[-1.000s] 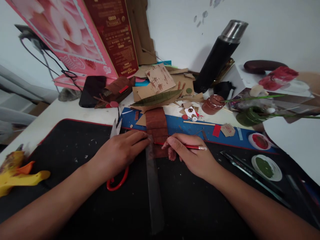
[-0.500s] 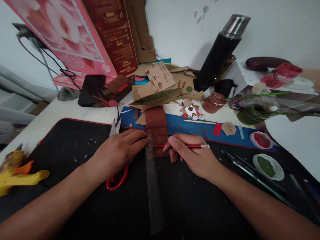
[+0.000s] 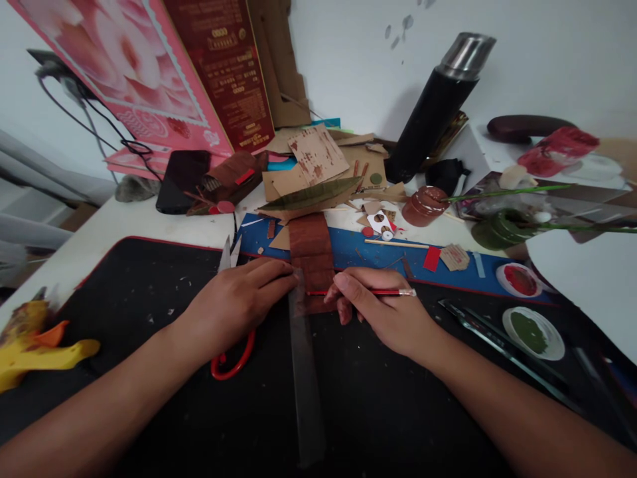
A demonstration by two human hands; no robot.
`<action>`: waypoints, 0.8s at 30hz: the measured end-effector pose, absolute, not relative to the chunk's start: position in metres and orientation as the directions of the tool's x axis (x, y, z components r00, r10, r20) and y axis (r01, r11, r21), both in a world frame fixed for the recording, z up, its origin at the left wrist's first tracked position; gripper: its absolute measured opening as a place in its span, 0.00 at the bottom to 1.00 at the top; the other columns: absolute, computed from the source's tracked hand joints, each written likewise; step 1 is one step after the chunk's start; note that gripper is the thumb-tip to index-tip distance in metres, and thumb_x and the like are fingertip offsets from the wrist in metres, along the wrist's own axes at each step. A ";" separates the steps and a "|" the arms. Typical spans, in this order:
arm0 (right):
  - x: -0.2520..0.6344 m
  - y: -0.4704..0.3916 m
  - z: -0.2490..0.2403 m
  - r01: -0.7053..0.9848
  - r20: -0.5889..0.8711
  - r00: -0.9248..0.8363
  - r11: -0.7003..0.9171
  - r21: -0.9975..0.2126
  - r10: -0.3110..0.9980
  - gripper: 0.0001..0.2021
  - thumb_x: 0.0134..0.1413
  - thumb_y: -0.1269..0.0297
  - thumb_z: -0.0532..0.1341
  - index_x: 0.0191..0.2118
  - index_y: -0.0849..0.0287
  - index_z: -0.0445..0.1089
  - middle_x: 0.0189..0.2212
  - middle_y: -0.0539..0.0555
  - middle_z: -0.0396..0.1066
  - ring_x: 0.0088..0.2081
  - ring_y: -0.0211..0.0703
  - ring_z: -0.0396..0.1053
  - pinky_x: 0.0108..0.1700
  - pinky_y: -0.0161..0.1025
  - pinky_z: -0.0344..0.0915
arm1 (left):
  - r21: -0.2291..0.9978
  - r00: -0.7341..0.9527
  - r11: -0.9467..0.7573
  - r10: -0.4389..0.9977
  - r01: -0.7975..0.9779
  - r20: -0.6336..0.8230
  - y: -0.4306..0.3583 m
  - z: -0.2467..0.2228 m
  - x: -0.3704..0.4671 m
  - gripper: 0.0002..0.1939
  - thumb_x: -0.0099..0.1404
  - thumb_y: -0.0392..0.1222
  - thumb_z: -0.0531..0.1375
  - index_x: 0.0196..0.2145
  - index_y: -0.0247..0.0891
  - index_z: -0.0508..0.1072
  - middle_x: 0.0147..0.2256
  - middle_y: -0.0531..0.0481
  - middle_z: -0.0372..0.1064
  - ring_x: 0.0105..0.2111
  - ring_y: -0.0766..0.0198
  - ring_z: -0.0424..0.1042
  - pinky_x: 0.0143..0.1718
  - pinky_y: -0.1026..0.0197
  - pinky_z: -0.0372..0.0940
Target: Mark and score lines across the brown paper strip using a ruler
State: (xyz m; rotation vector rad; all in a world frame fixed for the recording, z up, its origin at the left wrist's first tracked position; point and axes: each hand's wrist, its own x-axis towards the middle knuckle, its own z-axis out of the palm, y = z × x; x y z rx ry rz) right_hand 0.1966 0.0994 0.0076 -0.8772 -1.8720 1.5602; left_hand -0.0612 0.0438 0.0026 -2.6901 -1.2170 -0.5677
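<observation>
R hand (image 3: 378,305) pinches red pencil (image 3: 391,292); tip's slid a bit nearer along ruler (image 3: 306,372) on brown strip (image 3: 311,245), prob. marking. L hand (image 3: 249,292) on ruler, grip unclear.

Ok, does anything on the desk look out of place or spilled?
The scissors lie open, partly covered by the left hand: an awkward spot, where a nick looks possible. The right hand has curled fingers that look smeared reddish-brown. I see no obvious spill.

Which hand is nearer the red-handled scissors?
Left. The left hand lies over the scissors, hiding their middle. The right hand, holding a red pencil, is off to the right.
</observation>
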 end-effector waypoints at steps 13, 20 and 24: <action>0.197 0.107 0.010 0.000 -0.086 -0.416 -0.094 -0.996 0.905 0.24 0.64 0.40 0.61 0.32 0.58 0.77 0.19 0.48 0.70 0.20 0.36 0.70 0.19 0.33 0.59 | -0.039 0.347 -0.418 0.696 0.908 0.629 0.035 0.017 -0.087 0.15 0.70 0.27 0.61 0.50 0.40 0.77 0.48 0.50 0.80 0.46 0.64 0.79 0.48 0.60 0.76; 0.200 0.114 0.010 0.008 -0.062 -0.354 -0.063 -0.998 0.933 0.24 0.63 0.40 0.61 0.32 0.58 0.77 0.19 0.48 0.70 0.19 0.37 0.70 0.19 0.34 0.58 | -0.013 0.289 -0.411 0.617 0.911 0.732 0.036 0.021 -0.090 0.15 0.65 0.25 0.65 0.47 0.39 0.78 0.46 0.48 0.81 0.44 0.64 0.80 0.47 0.62 0.74; 0.201 0.116 0.008 0.018 -0.053 -0.355 -0.049 -0.999 0.933 0.22 0.65 0.43 0.60 0.32 0.58 0.78 0.18 0.48 0.70 0.19 0.37 0.70 0.19 0.35 0.59 | 0.001 0.278 -0.415 0.611 0.910 0.741 0.037 0.019 -0.090 0.14 0.66 0.25 0.65 0.46 0.38 0.79 0.46 0.47 0.81 0.45 0.64 0.80 0.48 0.62 0.74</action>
